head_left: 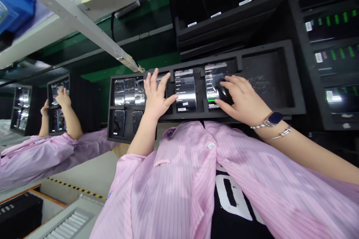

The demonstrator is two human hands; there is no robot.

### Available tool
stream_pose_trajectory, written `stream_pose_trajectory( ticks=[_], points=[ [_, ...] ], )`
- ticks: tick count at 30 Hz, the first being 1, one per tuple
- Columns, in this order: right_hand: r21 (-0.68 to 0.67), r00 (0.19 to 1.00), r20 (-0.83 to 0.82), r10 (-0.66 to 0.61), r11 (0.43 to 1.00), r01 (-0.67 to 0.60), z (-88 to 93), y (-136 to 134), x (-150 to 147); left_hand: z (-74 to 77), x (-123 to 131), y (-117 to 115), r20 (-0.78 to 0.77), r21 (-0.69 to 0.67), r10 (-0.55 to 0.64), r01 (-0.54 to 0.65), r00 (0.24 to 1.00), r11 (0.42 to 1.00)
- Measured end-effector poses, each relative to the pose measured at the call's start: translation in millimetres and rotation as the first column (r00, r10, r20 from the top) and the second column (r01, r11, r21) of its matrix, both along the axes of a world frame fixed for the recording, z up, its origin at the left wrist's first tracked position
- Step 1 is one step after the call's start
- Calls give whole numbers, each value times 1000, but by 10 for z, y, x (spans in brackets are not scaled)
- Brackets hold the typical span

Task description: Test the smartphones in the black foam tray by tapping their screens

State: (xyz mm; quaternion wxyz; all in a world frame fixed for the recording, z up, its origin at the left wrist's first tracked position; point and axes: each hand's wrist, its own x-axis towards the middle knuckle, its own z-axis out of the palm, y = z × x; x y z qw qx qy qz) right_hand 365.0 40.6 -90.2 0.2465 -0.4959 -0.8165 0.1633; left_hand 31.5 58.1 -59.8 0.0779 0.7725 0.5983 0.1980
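Note:
A black slotted tray (246,110) lies in front of me with several phones set in it. My left hand (157,95) is over a phone at the tray's left end, fingers spread, its thumb at the edge of the middle phone (185,86). That phone's screen is lit with a list of text lines. My right hand (242,97) is at the right side of another lit phone (214,82), with thumb and fingers apart over its screen. This screen carries text lines and a green bar low down. Neither hand grips anything.
Left of my tray, another black tray (127,114) holds several phones. Further left, a co-worker's hands (63,97) are at a tray of phones. Racks of black trays (311,59) with green-lit screens stand at the right. A pale metal beam (92,31) slants down behind the trays.

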Motion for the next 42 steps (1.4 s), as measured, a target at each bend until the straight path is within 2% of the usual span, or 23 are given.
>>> stream_pose_trajectory(
  ticks=[3,5,8,11,14,20,23,26,30,32,34,36,38,40,42],
  points=[
    [-16,1000,-1,-1,1000,1,4,-1,9,56,-219,-275,91,152,7,-21,996,988],
    [-19,1000,3,7,1000,-7,2,-5,13,56,-332,-500,105,196,17,-37,994,980],
    [0,1000,13,16,1000,-16,-5,-16,17,-11,-395,-806,86,172,71,-85,994,981],
    [41,999,-1,35,999,-35,-13,-22,25,-88,-332,-983,67,98,144,-150,987,984],
    [98,998,-32,61,993,-58,-15,-17,40,-94,-182,-1024,29,36,146,-147,989,988],
    [124,981,-31,192,975,-187,75,-91,71,66,164,-991,-141,-168,-53,29,989,985],
    [93,968,-9,251,964,-249,185,-210,59,137,249,-999,-200,-256,-97,44,975,966],
    [51,962,6,272,961,-272,260,-310,36,185,299,-1007,-231,-313,-87,11,969,950],
    [-10,953,60,297,955,-297,189,-234,27,198,374,-853,-258,-372,-58,-44,964,927],
    [-53,955,105,276,961,-272,127,-60,42,191,385,-620,-252,-394,-78,-29,965,919],
    [-64,976,153,158,987,-149,119,166,74,210,351,-297,-237,-354,-42,-47,970,934],
    [-15,987,162,-8,1000,10,194,372,125,286,272,20,-209,-203,108,-151,972,968],
    [69,990,111,-91,994,83,335,482,183,414,174,218,-136,-16,240,-244,961,970],
    [130,998,52,-48,991,40,478,467,224,546,91,241,-48,118,274,-267,960,956],
    [135,1000,30,6,991,-9,557,354,225,615,45,120,21,177,237,-237,971,955]
  ],
)
